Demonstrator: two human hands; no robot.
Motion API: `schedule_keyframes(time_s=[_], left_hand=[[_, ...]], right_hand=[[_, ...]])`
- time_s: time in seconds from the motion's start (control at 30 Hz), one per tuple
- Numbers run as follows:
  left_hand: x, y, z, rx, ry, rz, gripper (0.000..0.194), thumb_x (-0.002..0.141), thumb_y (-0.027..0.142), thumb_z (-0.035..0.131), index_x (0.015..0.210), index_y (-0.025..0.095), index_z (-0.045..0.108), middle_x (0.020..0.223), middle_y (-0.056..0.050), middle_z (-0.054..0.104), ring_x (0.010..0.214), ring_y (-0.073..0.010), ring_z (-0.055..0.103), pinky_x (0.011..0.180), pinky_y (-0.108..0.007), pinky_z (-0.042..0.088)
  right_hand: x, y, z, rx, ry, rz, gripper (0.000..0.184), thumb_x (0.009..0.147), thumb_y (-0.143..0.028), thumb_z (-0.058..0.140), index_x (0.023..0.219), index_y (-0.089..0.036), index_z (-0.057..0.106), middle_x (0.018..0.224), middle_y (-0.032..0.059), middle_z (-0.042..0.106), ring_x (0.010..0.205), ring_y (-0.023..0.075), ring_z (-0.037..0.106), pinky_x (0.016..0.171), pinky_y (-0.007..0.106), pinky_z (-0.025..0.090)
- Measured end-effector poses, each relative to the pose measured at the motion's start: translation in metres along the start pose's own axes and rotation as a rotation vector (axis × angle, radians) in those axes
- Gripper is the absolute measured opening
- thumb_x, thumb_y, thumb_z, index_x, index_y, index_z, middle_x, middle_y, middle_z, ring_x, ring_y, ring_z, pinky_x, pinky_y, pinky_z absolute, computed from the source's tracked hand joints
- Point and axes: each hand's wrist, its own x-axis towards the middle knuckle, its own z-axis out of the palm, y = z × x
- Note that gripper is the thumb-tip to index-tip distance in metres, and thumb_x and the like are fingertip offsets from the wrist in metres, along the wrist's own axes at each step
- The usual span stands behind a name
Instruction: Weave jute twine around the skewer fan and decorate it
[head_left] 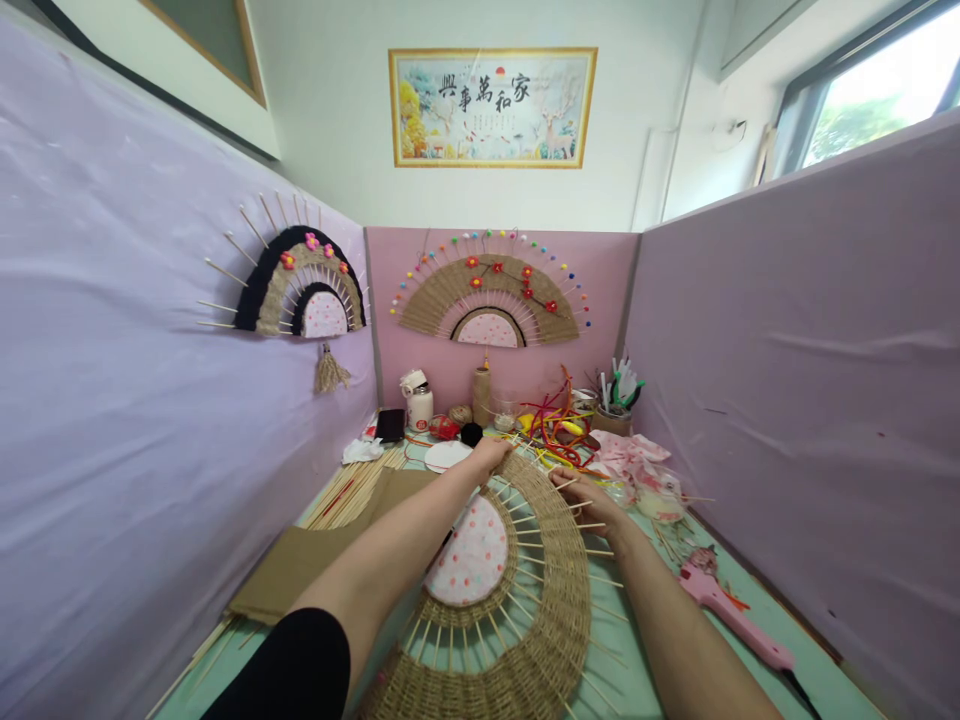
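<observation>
A half-round woven fan (547, 610) of tan cord on thin wooden sticks lies on the green table, with a pink dotted half-circle (471, 552) at its centre. My left hand (489, 455) rests curled on the far top edge of the weave, fingers closed on the cord or a stick end. To the right, my right hand (589, 497) pinches at the sticks on the fan's far right rim. What either hand holds is too small to name.
Brown paper sheets (315, 560) and loose sticks (352, 490) lie left of the fan. A pink glue gun (731, 610) lies at the right. Cups, cord spools, red wire and a tool pot crowd the back. Two finished fans hang on the partition walls.
</observation>
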Motion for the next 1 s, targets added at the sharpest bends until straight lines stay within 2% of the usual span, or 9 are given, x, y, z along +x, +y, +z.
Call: schedule_keyframes(time_s=[0.23, 0.37, 0.47, 0.67, 0.8, 1.0], left_hand=[[-0.004, 0.010, -0.003, -0.073, -0.093, -0.259, 0.018, 0.080, 0.014, 0.050, 0.062, 0.015, 0.050, 0.047, 0.000, 0.052, 0.043, -0.0127, 0.051, 0.049, -0.024, 0.045], [-0.007, 0.014, -0.006, -0.130, -0.148, -0.339, 0.021, 0.083, 0.018, 0.048, 0.063, 0.015, 0.051, 0.049, -0.001, 0.054, 0.044, -0.0132, 0.053, 0.053, -0.025, 0.047], [-0.007, 0.016, -0.008, -0.168, -0.183, -0.369, 0.021, 0.085, 0.019, 0.045, 0.065, 0.015, 0.051, 0.051, -0.001, 0.055, 0.046, -0.0136, 0.055, 0.053, -0.025, 0.048], [-0.004, 0.017, -0.010, -0.232, -0.247, -0.387, 0.016, 0.079, 0.021, 0.055, 0.064, 0.016, 0.050, 0.051, 0.001, 0.055, 0.047, -0.0137, 0.056, 0.055, -0.026, 0.049], [-0.005, 0.019, -0.010, -0.249, -0.284, -0.386, 0.016, 0.080, 0.020, 0.051, 0.066, 0.015, 0.053, 0.052, 0.000, 0.057, 0.048, -0.0146, 0.057, 0.057, -0.028, 0.050], [-0.011, 0.021, -0.010, -0.276, -0.329, -0.364, 0.013, 0.082, 0.018, 0.050, 0.082, 0.010, 0.061, 0.062, -0.005, 0.066, 0.055, -0.0155, 0.062, 0.062, -0.027, 0.050]], right_hand=[[-0.001, -0.001, 0.001, -0.012, -0.004, -0.003, 0.031, 0.064, -0.042, 0.072, 0.074, -0.022, 0.051, 0.062, -0.0046, 0.053, 0.050, 0.0078, 0.046, 0.047, 0.019, 0.034], [0.000, -0.001, 0.001, -0.035, -0.007, 0.001, 0.032, 0.064, -0.043, 0.072, 0.074, -0.021, 0.052, 0.061, -0.0048, 0.053, 0.050, 0.0077, 0.046, 0.048, 0.020, 0.034], [-0.001, -0.002, 0.001, -0.055, 0.006, -0.009, 0.032, 0.063, -0.043, 0.073, 0.074, -0.020, 0.052, 0.060, -0.0052, 0.053, 0.048, 0.0074, 0.045, 0.047, 0.021, 0.033], [-0.002, -0.004, 0.001, -0.005, 0.019, -0.004, 0.032, 0.061, -0.040, 0.074, 0.077, -0.021, 0.054, 0.060, -0.0058, 0.055, 0.048, 0.0075, 0.046, 0.048, 0.021, 0.032], [-0.001, -0.005, 0.000, 0.018, 0.028, -0.004, 0.031, 0.061, -0.039, 0.074, 0.076, -0.020, 0.054, 0.057, -0.0068, 0.053, 0.046, 0.0071, 0.045, 0.047, 0.020, 0.031], [-0.001, -0.004, -0.002, 0.001, 0.042, -0.009, 0.032, 0.062, -0.039, 0.073, 0.081, -0.020, 0.055, 0.061, -0.0054, 0.055, 0.048, 0.0081, 0.048, 0.047, 0.021, 0.035]])
